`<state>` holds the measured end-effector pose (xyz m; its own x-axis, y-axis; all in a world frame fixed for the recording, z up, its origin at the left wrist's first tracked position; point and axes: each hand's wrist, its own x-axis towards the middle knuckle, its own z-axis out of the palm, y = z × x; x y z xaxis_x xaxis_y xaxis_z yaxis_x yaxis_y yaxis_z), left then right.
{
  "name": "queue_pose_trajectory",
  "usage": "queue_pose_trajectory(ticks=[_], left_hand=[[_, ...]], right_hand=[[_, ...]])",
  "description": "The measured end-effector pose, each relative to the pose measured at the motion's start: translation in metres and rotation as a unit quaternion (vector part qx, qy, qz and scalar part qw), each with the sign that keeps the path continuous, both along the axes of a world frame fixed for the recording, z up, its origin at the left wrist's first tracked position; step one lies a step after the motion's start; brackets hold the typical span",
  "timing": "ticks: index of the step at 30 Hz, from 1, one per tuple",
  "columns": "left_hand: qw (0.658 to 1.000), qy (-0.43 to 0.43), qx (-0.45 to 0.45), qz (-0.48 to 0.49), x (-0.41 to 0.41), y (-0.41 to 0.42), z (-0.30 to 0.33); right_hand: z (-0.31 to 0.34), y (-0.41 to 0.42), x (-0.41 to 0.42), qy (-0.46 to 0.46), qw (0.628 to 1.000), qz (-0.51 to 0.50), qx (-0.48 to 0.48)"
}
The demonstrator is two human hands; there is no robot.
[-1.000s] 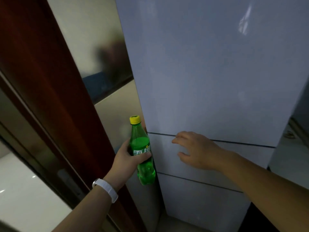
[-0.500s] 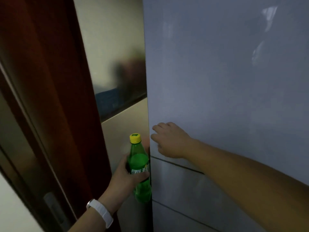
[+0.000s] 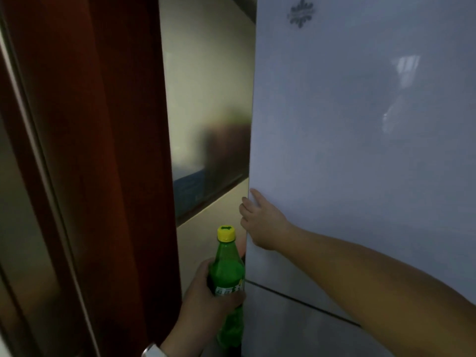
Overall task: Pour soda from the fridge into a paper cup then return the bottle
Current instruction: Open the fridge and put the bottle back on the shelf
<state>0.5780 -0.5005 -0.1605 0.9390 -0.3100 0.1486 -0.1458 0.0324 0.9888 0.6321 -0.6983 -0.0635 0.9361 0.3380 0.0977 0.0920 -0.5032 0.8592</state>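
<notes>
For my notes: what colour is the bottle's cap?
Yellow; the cap shows clearly in the head view.

1 head-worn wide-angle view, facing forward and slightly down, close to the fridge door (image 3: 360, 150), with the wooden door frame (image 3: 103, 150) at left.

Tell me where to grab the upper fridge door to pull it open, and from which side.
Grip the upper fridge door along its free left edge, coming from the left. The right hand already has its fingers curled round that edge, just above the seam to the lower door. No handle shows on the flat front. The left hand holds the bottle.
</notes>
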Motion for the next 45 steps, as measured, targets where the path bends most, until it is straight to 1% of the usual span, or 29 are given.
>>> queue_pose_trajectory(ticks=[4, 10, 15, 19, 23, 28, 33, 38, 45], left_hand=[[1.0, 0.007, -0.004, 0.028, 0.013, -0.003, -0.001], [0.999, 0.016, -0.008, 0.027, 0.021, -0.009, -0.007], [0.999, 0.027, -0.01, 0.036, 0.023, -0.007, -0.007], [0.999, 0.031, -0.007, 0.036, 0.02, -0.001, -0.005], [0.999, 0.032, -0.01, 0.033, 0.016, 0.005, 0.001], [0.999, 0.019, -0.01, 0.028, 0.001, 0.014, 0.011], [1.0, 0.001, -0.018, 0.025, -0.018, 0.033, 0.028], [0.999, -0.03, 0.0, 0.028, -0.032, 0.051, 0.042], [0.999, -0.044, 0.001, 0.003, -0.043, 0.068, 0.052]], right_hand=[[0.002, -0.004, 0.008, -0.003, 0.999, -0.017, -0.037], [0.003, -0.001, 0.012, -0.021, 0.999, -0.024, -0.044], [0.002, 0.011, 0.014, -0.018, 0.997, -0.066, -0.034], [0.004, 0.014, 0.011, -0.011, 0.997, -0.073, -0.039], [0.005, 0.021, 0.006, -0.006, 0.999, -0.036, -0.036], [0.004, 0.031, -0.02, 0.001, 1.0, 0.007, -0.024], [0.001, 0.043, -0.042, -0.012, 0.998, 0.054, 0.014], [-0.001, 0.052, -0.066, -0.015, 0.995, 0.099, 0.026], [-0.007, 0.071, -0.098, -0.029, 0.993, 0.108, 0.028]])
